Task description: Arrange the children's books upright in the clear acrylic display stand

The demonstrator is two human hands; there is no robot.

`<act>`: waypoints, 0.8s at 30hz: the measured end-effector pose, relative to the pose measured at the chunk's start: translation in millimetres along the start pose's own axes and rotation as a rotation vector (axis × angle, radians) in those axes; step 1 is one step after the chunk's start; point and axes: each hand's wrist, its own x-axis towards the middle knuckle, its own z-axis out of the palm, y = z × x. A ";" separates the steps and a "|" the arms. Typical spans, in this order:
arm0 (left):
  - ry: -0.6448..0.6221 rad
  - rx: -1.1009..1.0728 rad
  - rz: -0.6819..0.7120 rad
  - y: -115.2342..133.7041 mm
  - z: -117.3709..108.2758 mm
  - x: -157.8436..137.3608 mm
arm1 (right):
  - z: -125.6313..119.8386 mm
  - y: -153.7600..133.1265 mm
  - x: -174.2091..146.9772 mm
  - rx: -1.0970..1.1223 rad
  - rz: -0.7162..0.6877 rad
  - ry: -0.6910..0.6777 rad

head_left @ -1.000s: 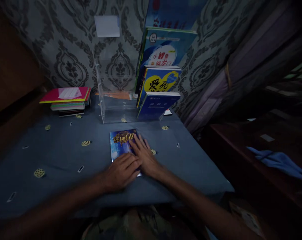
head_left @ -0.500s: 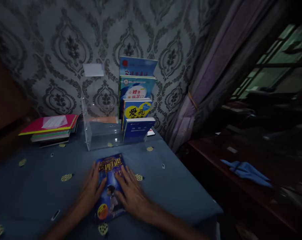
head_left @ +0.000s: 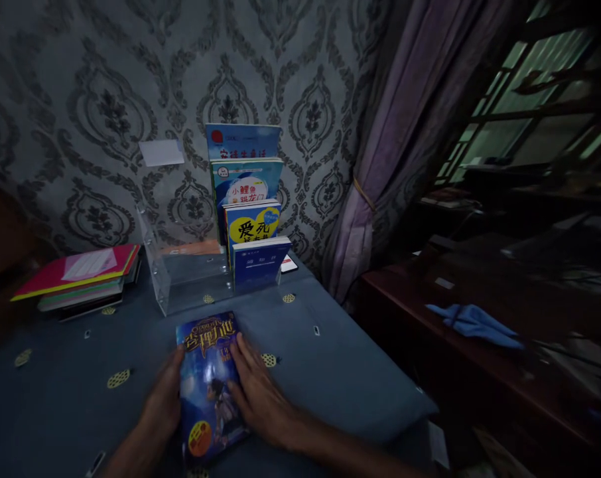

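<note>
A blue paperback book [head_left: 201, 372] with gold title lettering and a pictured figure lies between my two hands, its cover facing up. Along its left edge, my left hand [head_left: 164, 398] grips it, with most of the fingers hidden or in shadow. My right hand [head_left: 261, 392] holds the opposite edge, thumb on the cover and the other fingers stretched along the side. Behind the book stands a clear acrylic book rack [head_left: 156, 272]. Several upright books fill its right part, with a dark blue booklet [head_left: 261, 265] at the front and a yellow-and-blue book [head_left: 253, 222] behind it.
A pile of folders [head_left: 76, 272] topped in red lies left of the rack. The blue tablecloth [head_left: 340, 378] has pineapple prints. A phone [head_left: 289, 264] sits behind the booklet. To the right are a tied purple curtain [head_left: 360, 172] and a blue cloth [head_left: 474, 325] on dark red furniture.
My left hand has slid off the cover to the left edge, and my right hand has shifted toward the right edge. The book looks larger and more exposed. The view has shifted slightly.
</note>
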 end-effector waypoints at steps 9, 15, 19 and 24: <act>0.071 0.030 0.130 12.2 53.9 -9.5 | -10.2 13.6 15.5 0.342 0.234 0.181; -0.022 0.124 0.374 5.3 80.6 -6.9 | -33.3 17.0 28.4 0.648 0.349 0.324; -0.216 0.129 0.622 6.4 99.2 -6.9 | -52.8 15.5 39.4 0.720 0.163 0.442; -0.392 0.333 0.973 25.5 119.1 -3.3 | -88.7 24.8 58.6 0.623 -0.169 0.526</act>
